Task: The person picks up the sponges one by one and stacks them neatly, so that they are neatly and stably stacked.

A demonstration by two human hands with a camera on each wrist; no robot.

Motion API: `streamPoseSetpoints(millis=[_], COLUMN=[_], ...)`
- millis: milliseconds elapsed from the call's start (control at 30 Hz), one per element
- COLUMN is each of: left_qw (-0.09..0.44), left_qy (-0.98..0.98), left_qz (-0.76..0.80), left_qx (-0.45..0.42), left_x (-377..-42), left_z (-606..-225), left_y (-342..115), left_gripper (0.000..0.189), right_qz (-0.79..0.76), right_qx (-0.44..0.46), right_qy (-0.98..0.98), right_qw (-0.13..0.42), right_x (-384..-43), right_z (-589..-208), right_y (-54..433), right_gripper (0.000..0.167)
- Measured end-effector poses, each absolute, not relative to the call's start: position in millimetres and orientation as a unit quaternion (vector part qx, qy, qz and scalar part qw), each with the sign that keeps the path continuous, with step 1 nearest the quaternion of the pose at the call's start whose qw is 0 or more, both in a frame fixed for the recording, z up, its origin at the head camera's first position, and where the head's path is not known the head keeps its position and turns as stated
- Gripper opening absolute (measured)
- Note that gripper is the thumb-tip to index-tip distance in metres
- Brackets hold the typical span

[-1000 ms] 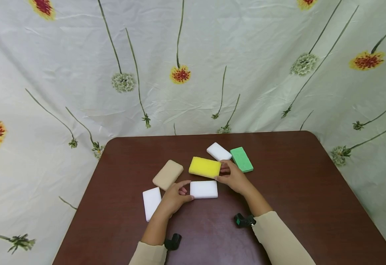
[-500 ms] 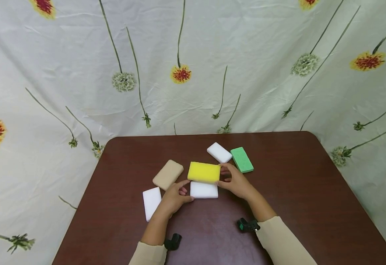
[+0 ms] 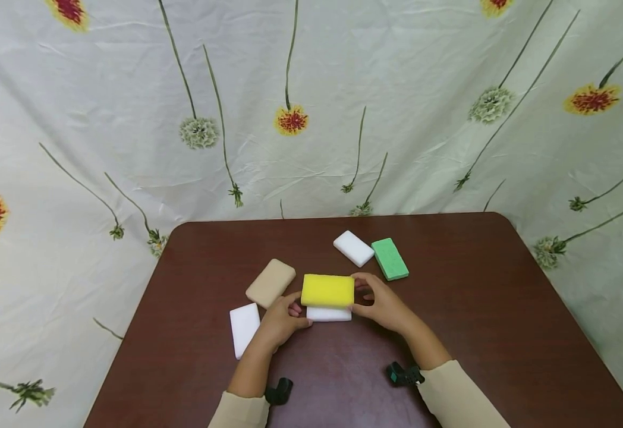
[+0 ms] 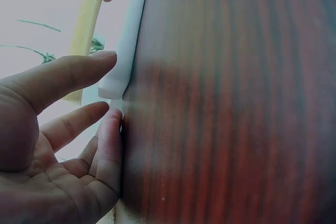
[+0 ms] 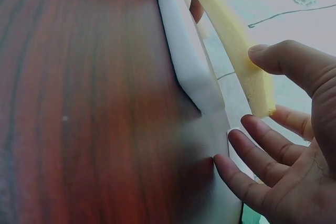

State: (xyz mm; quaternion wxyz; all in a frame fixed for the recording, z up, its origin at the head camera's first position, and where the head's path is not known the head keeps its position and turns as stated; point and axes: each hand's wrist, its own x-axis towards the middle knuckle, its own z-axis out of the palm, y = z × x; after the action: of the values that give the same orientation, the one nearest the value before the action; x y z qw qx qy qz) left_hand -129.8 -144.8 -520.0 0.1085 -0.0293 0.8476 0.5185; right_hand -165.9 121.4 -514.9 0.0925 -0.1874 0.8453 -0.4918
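My right hand (image 3: 383,301) pinches the right end of a yellow sponge (image 3: 327,290) between thumb and index finger, the other fingers spread. A white block-shaped sponge (image 3: 329,314) lies flat on the table just below it, partly covered by it in the head view. The right wrist view shows a gap between the yellow sponge (image 5: 239,51) and the white sponge (image 5: 189,51). My left hand (image 3: 279,321) is at the white sponge's left end, thumb tip at its near corner and index finger extended by the far corner. Those left fingers (image 4: 79,116) look relaxed.
A beige sponge (image 3: 271,283) and another white sponge (image 3: 245,330) lie left of and under my left forearm's side. Behind my right hand lie a third white sponge (image 3: 354,248) and a green sponge (image 3: 390,259). A flowered cloth (image 3: 311,166) hangs beyond the brown table (image 3: 450,249).
My right hand has brought the yellow sponge toward me, from behind the white sponge to over it. The left index fingertip has drawn slightly off the white sponge's far corner; the left hand otherwise stays put.
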Motion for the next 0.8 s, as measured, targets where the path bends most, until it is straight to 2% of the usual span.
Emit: streamPoseSetpoints(millis=[400,800], left_qw=[0.109,0.125], left_qy=[0.841,0.834], left_qz=[0.529,0.537], left_qx=[-0.03,-0.029], left_x=[-129.2,-127.9], left_z=[-521.2,-520.6], left_y=[-144.8,-146.9], left_gripper=[0.068,0.089], right_qz=[-0.483,-0.479], right_qx=[-0.208,-0.224], right_qy=[0.845,0.844], right_qw=[0.099,0.094], right_x=[-158.7,-155.3], right_z=[-519.0,-522.9], right_y=[123.5,124.5], right_gripper=[0.064,0.063])
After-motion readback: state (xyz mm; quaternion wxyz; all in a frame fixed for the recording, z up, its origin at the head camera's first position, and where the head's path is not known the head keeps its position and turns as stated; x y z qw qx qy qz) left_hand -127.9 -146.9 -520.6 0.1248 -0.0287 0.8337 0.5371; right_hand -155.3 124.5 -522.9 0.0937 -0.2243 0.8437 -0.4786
